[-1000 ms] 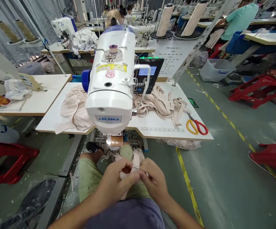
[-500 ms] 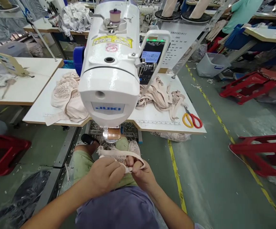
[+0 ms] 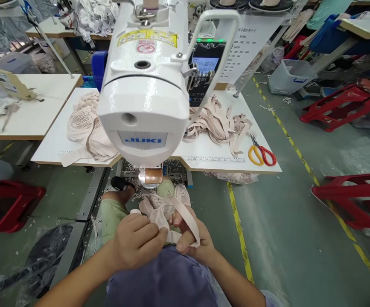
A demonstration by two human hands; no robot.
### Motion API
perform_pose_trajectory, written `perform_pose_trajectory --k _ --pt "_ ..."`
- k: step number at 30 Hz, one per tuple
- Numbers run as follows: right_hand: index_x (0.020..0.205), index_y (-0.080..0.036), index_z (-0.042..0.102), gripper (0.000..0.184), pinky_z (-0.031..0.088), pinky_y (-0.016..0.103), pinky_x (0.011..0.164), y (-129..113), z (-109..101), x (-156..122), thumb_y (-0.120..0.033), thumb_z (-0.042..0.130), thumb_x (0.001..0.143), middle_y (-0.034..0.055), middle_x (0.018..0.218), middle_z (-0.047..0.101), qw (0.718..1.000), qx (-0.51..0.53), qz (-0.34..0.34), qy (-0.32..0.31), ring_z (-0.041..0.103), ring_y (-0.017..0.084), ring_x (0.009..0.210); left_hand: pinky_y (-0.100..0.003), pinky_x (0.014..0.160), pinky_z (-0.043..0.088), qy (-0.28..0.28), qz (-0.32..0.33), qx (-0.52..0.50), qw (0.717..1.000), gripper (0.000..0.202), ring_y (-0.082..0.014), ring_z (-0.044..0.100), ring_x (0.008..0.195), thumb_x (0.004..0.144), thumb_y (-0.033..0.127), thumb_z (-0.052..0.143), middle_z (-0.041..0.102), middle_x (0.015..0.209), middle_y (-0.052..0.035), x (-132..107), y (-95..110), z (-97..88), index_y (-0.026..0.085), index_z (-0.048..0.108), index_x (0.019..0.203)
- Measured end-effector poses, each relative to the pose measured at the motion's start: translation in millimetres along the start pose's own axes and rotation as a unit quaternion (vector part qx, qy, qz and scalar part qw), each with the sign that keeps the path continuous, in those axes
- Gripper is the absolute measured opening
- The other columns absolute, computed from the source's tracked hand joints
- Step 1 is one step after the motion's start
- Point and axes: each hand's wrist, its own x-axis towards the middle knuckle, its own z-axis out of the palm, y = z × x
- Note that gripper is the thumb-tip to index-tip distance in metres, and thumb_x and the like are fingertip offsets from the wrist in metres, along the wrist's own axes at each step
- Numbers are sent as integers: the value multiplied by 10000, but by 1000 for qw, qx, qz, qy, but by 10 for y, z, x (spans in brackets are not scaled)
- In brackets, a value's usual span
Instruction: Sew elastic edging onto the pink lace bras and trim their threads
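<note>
My left hand [image 3: 137,241] and my right hand [image 3: 193,243] are both closed on a beige lace garment piece [image 3: 159,209] with a beige elastic strap [image 3: 187,217], held over my lap just below the head of the white sewing machine [image 3: 144,85]. The strap loops over my right fingers. The lace bunches between the two hands. The machine's presser area [image 3: 151,175] is right above the fabric.
The white table [image 3: 210,155] carries a pile of beige straps [image 3: 218,123], red and yellow scissors [image 3: 261,154] and lace pieces [image 3: 87,130] on the left. Red stools [image 3: 351,198] stand on the right and left. A yellow floor line [image 3: 237,230] runs beside me.
My hands drew nearer to my body and the strap, stretched flat between them before, now loops over my right fingers with lace bunched up. The view dipped closer to the machine.
</note>
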Motion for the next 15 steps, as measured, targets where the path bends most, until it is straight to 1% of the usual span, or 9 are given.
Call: perform_pose_trajectory --k 2,4,6,8,10,12,13,14,15 --pt "717 -341 766 213 530 425 895 -32 21 16 -532 734 807 62 1000 504 997 68 -30 -3 566 244 976 -299 519 388 5 -11 -7 1000 107 -145 529 543 888 80 562 620 606 2 -34 -2 18 174 596 927" --pt "806 -376 784 68 526 414 881 -72 27 40 -440 761 814 56 1009 511 994 100 -44 -1 566 237 963 -298 517 369 -5 -31 -16 999 81 -146 502 539 916 110 536 603 601 -4 -37 16 38 172 586 903" --pt "870 -399 788 55 525 399 832 -143 -4 81 -405 762 821 55 1015 526 992 118 -50 11 569 230 933 -301 503 336 -30 -56 -10 998 134 -148 468 520 956 159 493 573 587 -5 51 72 47 171 577 852" --pt "881 -403 785 61 517 396 810 -279 -79 138 -415 740 841 54 993 548 988 125 -73 45 571 224 912 -301 496 312 -53 -78 -15 995 231 -143 449 508 980 185 459 548 575 2 256 181 38 182 559 773" --pt "902 -415 773 106 512 400 805 -496 -180 192 -477 697 863 42 924 565 981 131 -109 96 575 210 857 -282 499 313 -59 -82 -82 992 291 -128 447 508 978 173 451 532 573 11 550 336 16 194 537 700" --pt "985 -444 743 232 518 383 738 -755 -274 223 -606 638 856 20 829 563 966 147 -146 154 559 184 723 -252 513 333 -56 -69 -167 982 322 -111 437 502 967 190 472 502 563 23 861 498 -8 200 520 649" --pt "1041 -452 720 340 512 360 662 -875 -310 228 -692 601 831 10 783 557 961 154 -149 178 532 173 641 -244 517 337 -46 -66 -203 976 339 -105 421 493 962 206 482 477 550 29 995 566 -13 203 507 624" --pt "1068 -445 702 454 491 335 584 -975 -339 231 -776 557 793 2 733 546 961 144 -133 196 499 167 574 -240 518 334 -31 -73 -234 969 358 -99 400 482 954 219 493 448 533 35 1104 615 -10 205 488 597" --pt "1048 -419 701 532 456 312 519 -1046 -360 234 -830 533 755 -4 679 531 965 123 -106 208 467 165 528 -242 517 327 -14 -91 -259 962 373 -96 380 474 947 224 500 422 518 40 1181 642 2 205 468 576"
